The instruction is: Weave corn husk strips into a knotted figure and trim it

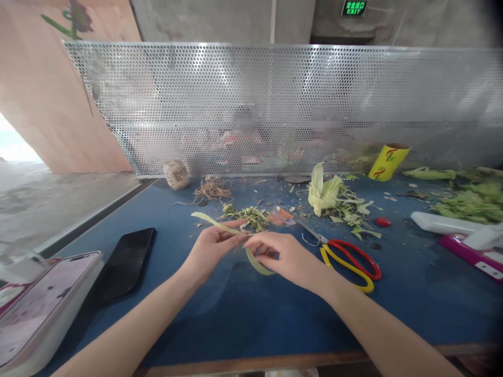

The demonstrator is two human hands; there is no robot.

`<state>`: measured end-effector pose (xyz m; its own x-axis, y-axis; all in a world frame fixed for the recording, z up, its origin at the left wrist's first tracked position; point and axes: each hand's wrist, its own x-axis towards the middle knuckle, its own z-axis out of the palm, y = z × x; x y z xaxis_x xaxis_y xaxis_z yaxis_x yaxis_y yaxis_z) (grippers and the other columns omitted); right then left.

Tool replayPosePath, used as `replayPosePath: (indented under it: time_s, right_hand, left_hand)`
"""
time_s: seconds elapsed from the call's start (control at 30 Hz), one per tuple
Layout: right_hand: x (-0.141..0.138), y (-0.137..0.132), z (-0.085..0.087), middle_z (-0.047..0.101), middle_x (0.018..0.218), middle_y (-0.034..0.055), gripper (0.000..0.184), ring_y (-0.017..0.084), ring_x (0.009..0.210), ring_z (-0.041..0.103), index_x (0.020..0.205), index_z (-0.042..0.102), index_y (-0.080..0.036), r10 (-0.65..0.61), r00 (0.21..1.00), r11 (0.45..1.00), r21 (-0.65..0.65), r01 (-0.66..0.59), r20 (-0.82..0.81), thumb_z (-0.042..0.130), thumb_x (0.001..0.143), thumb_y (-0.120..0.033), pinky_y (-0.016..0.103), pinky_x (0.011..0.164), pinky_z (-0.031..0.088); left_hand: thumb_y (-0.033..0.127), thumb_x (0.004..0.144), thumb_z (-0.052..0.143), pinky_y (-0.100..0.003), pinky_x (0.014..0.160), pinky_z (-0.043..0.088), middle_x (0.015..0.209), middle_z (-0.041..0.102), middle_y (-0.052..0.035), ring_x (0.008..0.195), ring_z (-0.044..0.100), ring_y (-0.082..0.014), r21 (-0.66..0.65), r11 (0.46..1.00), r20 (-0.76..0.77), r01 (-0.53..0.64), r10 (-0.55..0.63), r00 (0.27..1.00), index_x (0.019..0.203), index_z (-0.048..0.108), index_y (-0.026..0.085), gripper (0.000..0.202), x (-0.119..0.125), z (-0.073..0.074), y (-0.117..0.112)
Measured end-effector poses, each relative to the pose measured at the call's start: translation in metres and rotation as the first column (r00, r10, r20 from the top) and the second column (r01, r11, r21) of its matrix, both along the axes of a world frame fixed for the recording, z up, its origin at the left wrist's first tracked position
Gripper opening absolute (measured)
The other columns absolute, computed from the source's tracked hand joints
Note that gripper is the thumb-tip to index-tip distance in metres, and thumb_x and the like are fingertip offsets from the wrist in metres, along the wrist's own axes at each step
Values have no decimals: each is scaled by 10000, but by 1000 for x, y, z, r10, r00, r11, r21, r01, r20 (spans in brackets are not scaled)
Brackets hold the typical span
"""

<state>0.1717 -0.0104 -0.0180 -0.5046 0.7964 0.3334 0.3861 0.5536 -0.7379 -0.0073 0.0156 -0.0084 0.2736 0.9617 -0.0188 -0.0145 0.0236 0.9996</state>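
A pale green strip of leaf, perhaps corn husk (pixel 259 266), runs between my two hands over the blue table. My left hand (pixel 220 241) pinches it, and one end sticks out up and to the left past the fingers. Close against it, my right hand (pixel 279 251) grips the strip too, with a curved length hanging below its fingers. Fingertips of both hands nearly meet, hiding the exact grip point. Just beyond lies a small heap of shredded green strips (pixel 251 215). Scissors with red and yellow handles (pixel 346 256) rest right of my right hand.
A black phone (pixel 128 264) and a phone on a white stand (pixel 43 309) are at left. Behind are twine (pixel 214 189), a husk bunch (pixel 324 196) and a yellow tube (pixel 388 162). A perforated metal screen (pixel 275 78) bounds the table, with people beyond it.
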Motion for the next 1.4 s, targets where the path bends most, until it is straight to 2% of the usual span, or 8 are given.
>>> replayPosePath:
  time_s: [0.17, 0.43, 0.57, 0.67, 0.73, 0.83, 1.1, 1.4]
  right_hand:
    - [1, 0, -1, 618, 874, 28, 155, 125, 830, 563, 853, 590, -195, -125, 972, 872, 490, 13, 197, 438, 863, -222, 229, 728, 436]
    - [1, -2, 6, 589, 853, 61, 124, 167, 841, 504, 744, 594, -178, -289, 948, 621, 779, 81, 133, 492, 806, -144, 308, 782, 419]
    - [-1, 1, 1, 567, 918, 68, 97, 173, 931, 503, 802, 548, -189, -196, 981, 782, 604, 156, 0, 466, 809, -138, 337, 841, 411]
    - [-5, 5, -6, 555, 862, 45, 67, 146, 824, 544, 801, 511, -198, -181, 961, 938, 258, 232, -209, 457, 801, -158, 289, 744, 460]
    - [-8, 7, -8, 552, 782, 17, 26, 131, 711, 563, 795, 487, -204, -190, 930, 981, -25, 192, -314, 462, 801, -205, 262, 651, 476]
    - [-11, 6, -6, 520, 630, -28, 72, 115, 540, 546, 800, 450, -207, -219, 903, 946, -305, 104, -371, 461, 807, -278, 244, 537, 463]
    - [-9, -3, 4, 466, 671, -18, 95, 81, 547, 422, 790, 492, -185, -202, 930, 977, -129, 169, -308, 501, 788, -280, 195, 484, 362]
    - [-10, 8, -2, 422, 526, -64, 176, 52, 431, 396, 653, 445, -180, -284, 833, 903, -424, 65, -476, 532, 755, -293, 196, 445, 351]
  left_hand:
    - [238, 666, 676, -268, 779, 459, 801, 719, -29, 777, 635, -158, 26, 999, -10, 23, -23, 1000, 1049, 605, 150, 399, 2, 2, -1]
    - [236, 680, 658, -231, 701, 466, 770, 689, -17, 725, 619, -133, 81, 997, 8, 16, -17, 1000, 862, 621, 159, 202, 4, 2, -5]
    - [218, 697, 623, -241, 702, 455, 769, 633, -10, 729, 595, -129, 173, 984, -52, 35, -26, 998, 778, 581, 155, 111, 6, 1, -7]
    - [217, 736, 576, -225, 607, 422, 735, 565, 5, 657, 542, -111, 284, 957, -198, 65, -7, 980, 767, 544, 165, 68, 6, 0, -8]
    - [233, 767, 543, -230, 594, 409, 728, 536, 12, 646, 523, -111, 318, 942, -241, 109, -31, 970, 780, 513, 175, 67, 5, -3, -9]
    - [259, 787, 520, -257, 632, 416, 731, 531, 9, 673, 537, -126, 305, 938, -208, 166, -104, 972, 782, 462, 182, 97, 4, -5, -10]
    - [285, 718, 613, -203, 521, 323, 604, 477, 63, 561, 451, -79, 148, 978, -37, 147, -143, 989, 675, 323, 198, 306, 8, -4, -8]
    - [255, 668, 652, -189, 483, 327, 668, 480, 54, 533, 440, -61, 202, 978, -74, 54, -39, 997, 646, 294, 198, 364, 8, 2, -11]
